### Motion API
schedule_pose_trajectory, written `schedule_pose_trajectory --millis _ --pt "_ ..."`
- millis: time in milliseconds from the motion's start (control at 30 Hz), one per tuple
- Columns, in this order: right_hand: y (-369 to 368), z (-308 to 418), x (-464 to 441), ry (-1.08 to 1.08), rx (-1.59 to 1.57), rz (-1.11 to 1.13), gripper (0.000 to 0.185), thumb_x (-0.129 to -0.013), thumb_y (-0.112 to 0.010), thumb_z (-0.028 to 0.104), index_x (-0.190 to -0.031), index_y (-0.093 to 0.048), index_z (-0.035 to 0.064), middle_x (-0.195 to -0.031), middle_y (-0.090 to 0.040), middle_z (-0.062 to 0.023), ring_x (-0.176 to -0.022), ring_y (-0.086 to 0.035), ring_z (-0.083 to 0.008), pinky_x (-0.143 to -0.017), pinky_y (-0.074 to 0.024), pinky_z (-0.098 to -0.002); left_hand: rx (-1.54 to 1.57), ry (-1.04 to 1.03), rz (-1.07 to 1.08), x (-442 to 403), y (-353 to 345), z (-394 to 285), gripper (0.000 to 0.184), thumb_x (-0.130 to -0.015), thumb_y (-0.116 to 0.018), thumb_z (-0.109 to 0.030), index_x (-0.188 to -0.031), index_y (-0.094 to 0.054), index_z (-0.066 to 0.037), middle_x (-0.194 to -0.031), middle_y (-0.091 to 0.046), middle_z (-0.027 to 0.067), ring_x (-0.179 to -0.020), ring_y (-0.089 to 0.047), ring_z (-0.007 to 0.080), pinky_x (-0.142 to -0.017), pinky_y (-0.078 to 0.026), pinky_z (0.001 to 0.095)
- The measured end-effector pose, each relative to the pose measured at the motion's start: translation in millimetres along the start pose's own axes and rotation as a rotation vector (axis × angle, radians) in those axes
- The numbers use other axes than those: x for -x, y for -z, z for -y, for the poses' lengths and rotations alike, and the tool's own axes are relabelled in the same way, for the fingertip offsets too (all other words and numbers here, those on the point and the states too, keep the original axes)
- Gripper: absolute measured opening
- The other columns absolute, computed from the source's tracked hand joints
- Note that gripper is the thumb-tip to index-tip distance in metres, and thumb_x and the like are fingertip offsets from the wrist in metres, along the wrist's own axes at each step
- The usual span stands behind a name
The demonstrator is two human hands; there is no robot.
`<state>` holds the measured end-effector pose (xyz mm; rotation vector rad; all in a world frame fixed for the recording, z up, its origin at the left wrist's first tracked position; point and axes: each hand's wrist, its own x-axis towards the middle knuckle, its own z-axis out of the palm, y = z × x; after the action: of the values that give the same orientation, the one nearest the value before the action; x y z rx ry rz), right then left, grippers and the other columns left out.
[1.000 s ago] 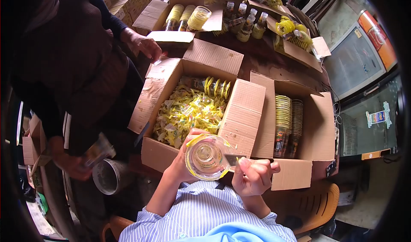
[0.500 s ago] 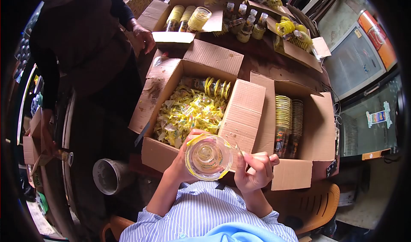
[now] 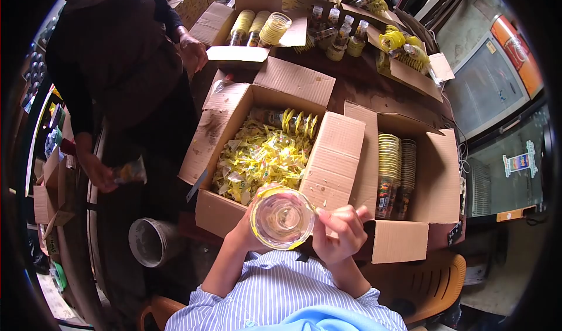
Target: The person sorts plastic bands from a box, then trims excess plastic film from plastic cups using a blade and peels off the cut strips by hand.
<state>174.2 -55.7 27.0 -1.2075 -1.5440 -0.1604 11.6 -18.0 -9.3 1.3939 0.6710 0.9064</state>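
My left hand (image 3: 244,228) is wrapped round a clear plastic cup (image 3: 283,218) with a yellow rim, its open mouth facing me. At the cup's right edge, my right hand (image 3: 339,235) is pinched on something thin, too small to make out. Just beyond the cup stands an open cardboard box (image 3: 225,217) filled with yellow and white plastic scraps (image 3: 263,158). A row of yellow-rimmed cups (image 3: 300,123) lies at that box's far side.
To the right, a second open box (image 3: 436,181) contains stacked cups (image 3: 389,173). Further boxes of cups (image 3: 274,28) stand behind. A co-worker (image 3: 117,55) at the left holds a cup (image 3: 132,171). A bucket (image 3: 151,242) stands at lower left, and glass-door coolers (image 3: 489,91) at right.
My right hand has moved slightly left, closer to the cup rim. The dark blade seen earlier by its fingers no longer shows clearly. The co-worker's lower hand has risen, moving right with a cup.
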Motion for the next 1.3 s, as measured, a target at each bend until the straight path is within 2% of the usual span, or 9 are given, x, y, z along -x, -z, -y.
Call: schedule_pose_trajectory --millis 100,200,400,433,533,567,933,1033,1300 --pt "1 -3 -4 -0.051 -0.074 0.022 0.018 -0.066 -0.070 0.003 -0.078 -0.059 0.0100 -0.056 -0.049 0.0019 -0.048 -0.044 -0.0112 -0.063 -0.0264 -0.0266 -0.509 -0.332 0.003 -8 5 -4 0.063 -0.058 -0.079 -0.026 -0.111 -0.051 -0.005 -0.109 -0.054 0.0065 -0.109 -0.045 0.0226 -0.100 -0.023 0.0352" --pt "1 -3 1 -0.096 -0.036 0.021 0.021 -0.065 -0.071 0.004 -0.079 -0.061 0.0148 -0.058 -0.050 0.0057 -0.051 -0.046 -0.0087 -0.066 -0.0251 -0.0268 -0.116 -0.247 -0.041 -2 -1 17 0.062 -0.061 -0.078 -0.026 -0.112 -0.050 -0.005 -0.110 -0.054 0.0071 -0.112 -0.042 0.0227 -0.103 -0.014 0.0359" --pt "1 -5 -5 -0.095 -0.024 0.052 0.016 -0.066 -0.069 0.002 -0.076 -0.059 0.0096 -0.057 -0.050 0.0004 -0.048 -0.042 -0.0123 -0.063 -0.0254 -0.0268 -0.593 -0.373 0.181 -1 5 26 0.057 -0.067 -0.074 -0.029 -0.113 -0.051 -0.004 -0.111 -0.054 0.0080 -0.120 -0.037 0.0232 -0.105 0.005 0.0390" --pt "1 -5 -5 -0.095 -0.021 0.056 0.015 -0.066 -0.069 0.002 -0.076 -0.059 0.0093 -0.057 -0.050 0.0002 -0.049 -0.042 -0.0125 -0.063 -0.0256 -0.0270 -0.761 -0.462 0.207 -3 6 23 0.063 -0.066 -0.075 -0.022 -0.117 -0.043 -0.002 -0.112 -0.053 0.0091 -0.118 -0.041 0.0237 -0.107 -0.006 0.0398" --pt "2 -7 -2 -0.161 -0.044 0.023 0.017 -0.066 -0.069 0.002 -0.077 -0.060 0.0120 -0.057 -0.049 0.0022 -0.049 -0.044 -0.0103 -0.064 -0.0255 -0.0263 -0.036 -0.120 0.151 -5 3 13 0.075 -0.063 -0.078 -0.013 -0.121 -0.032 -0.002 -0.114 -0.052 0.0113 -0.112 -0.047 0.0234 -0.101 -0.028 0.0379" --pt "2 -7 0 -0.196 -0.057 0.004 0.018 -0.066 -0.069 0.002 -0.077 -0.061 0.0135 -0.057 -0.049 0.0033 -0.049 -0.045 -0.0091 -0.065 -0.0254 -0.0259 -0.219 -0.301 0.132 -12 5 7 0.081 -0.060 -0.079 -0.007 -0.121 -0.025 -0.003 -0.113 -0.051 0.0127 -0.107 -0.051 0.0227 -0.089 -0.042 0.0337" --pt "14 2 11 0.145 0.247 -0.007 0.021 -0.061 -0.071 0.005 -0.078 -0.066 0.0156 -0.069 -0.057 0.0084 -0.057 -0.053 -0.0050 -0.077 -0.0223 -0.0294 -0.492 -0.368 0.042 -14 7 -14 0.076 -0.058 -0.080 -0.009 -0.114 -0.030 -0.003 -0.111 -0.050 0.0132 -0.104 -0.052 0.0230 -0.087 -0.043 0.0335" --pt "13 3 6 0.201 0.286 0.013 0.017 -0.068 -0.069 0.005 -0.079 -0.061 0.0155 -0.064 -0.052 0.0063 -0.056 -0.050 -0.0075 -0.088 -0.0223 -0.0305 -0.463 -0.383 0.074 -13 5 -17 0.077 -0.058 -0.081 -0.010 -0.114 -0.029 -0.003 -0.113 -0.050 0.0142 -0.104 -0.052 0.0230 -0.088 -0.043 0.0334" --pt "16 -1 0 0.233 0.274 0.027 0.020 -0.059 -0.071 0.005 -0.076 -0.067 0.0145 -0.070 -0.060 0.0078 -0.059 -0.055 -0.0052 -0.074 -0.0247 -0.0263 -0.491 -0.347 0.078 -12 6 -17 0.078 -0.058 -0.081 -0.011 -0.115 -0.027 -0.003 -0.112 -0.050 0.0156 -0.104 -0.053 0.0230 -0.088 -0.042 0.0334"
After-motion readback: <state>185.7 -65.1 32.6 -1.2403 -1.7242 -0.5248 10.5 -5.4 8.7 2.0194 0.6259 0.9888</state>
